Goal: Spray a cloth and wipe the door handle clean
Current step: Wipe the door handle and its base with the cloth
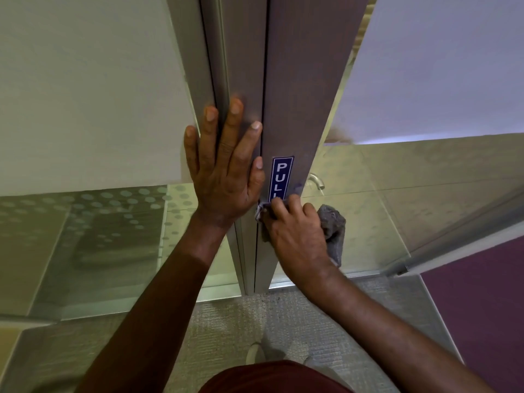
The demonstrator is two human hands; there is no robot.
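Observation:
My left hand lies flat with fingers spread against the brown door frame, beside the edge of the door. My right hand grips a grey cloth and presses it against the door just under a blue PULL sticker, covering the sticker's last letter. A silver lever handle shows through the glass on the far side of the door, to the right of the sticker. Whatever lies under the cloth is hidden. No spray bottle is in view.
Frosted glass panels flank the door on the left, with a dotted pattern lower down. A glass door pane stretches to the right. Grey carpet lies below, purple carpet at the right. A shoe stands near the threshold.

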